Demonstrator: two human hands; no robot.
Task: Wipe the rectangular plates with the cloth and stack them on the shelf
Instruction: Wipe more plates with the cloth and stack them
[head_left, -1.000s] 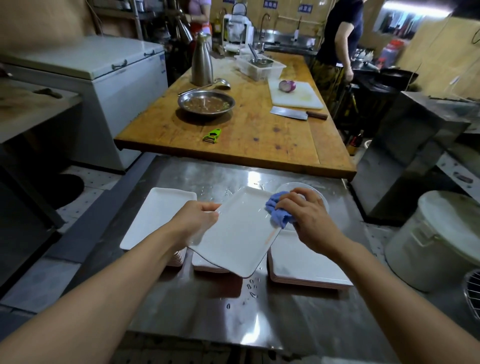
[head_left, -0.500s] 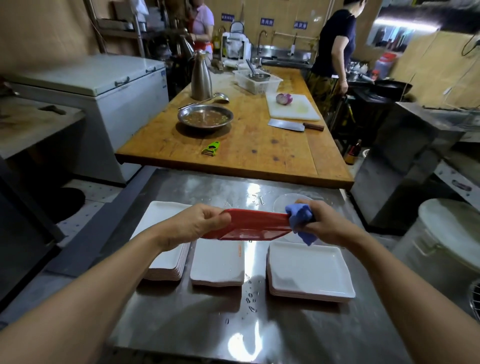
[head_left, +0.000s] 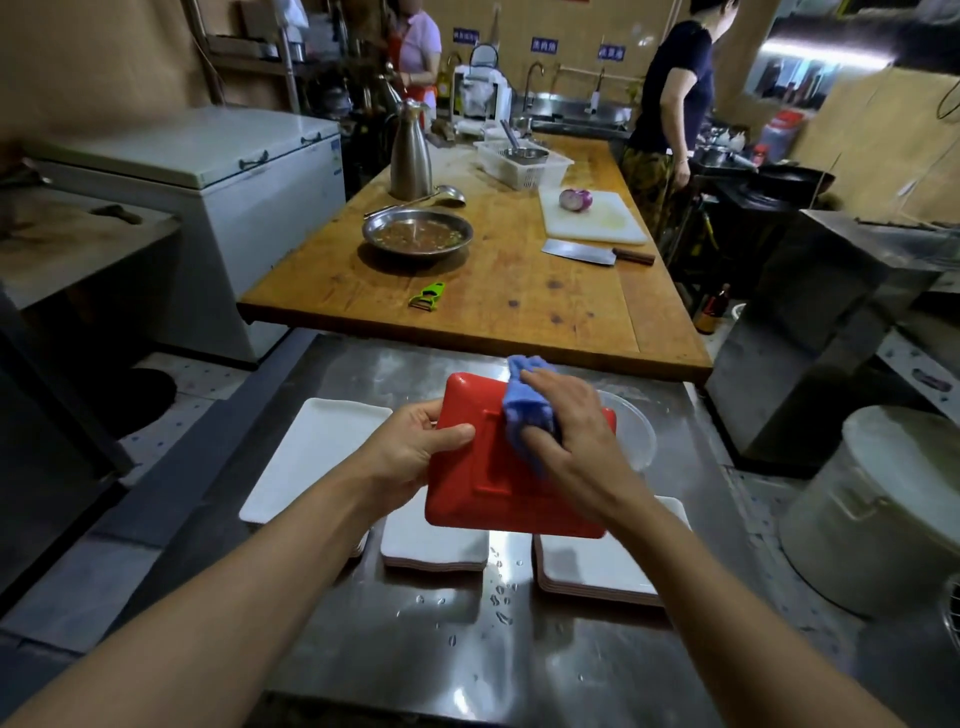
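Head cam: left hand (head_left: 410, 452) grips the plate's (head_left: 498, 499) left edge, red underside up, held above the steel table (head_left: 467, 649) w/ white plate stacks (head_left: 311, 452). Right hand (head_left: 576, 431) presses the bunched blue cloth (head_left: 524, 410) on it, fingers curled round the cloth.

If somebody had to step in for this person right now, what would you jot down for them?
Left hand: grips the left edge of the rectangular plate, held above the steel table with its red underside up.
Right hand: presses the blue cloth onto that underside, near the far edge.
Three piles of white plates sit below: left stack, middle stack, right stack. Water drops lie on the table between them.
Done: cannot tell which piles are already wiped.
Left: finish wiping this plate, do the rest, then stack them on the shelf. No plate is seen on a shelf yet.
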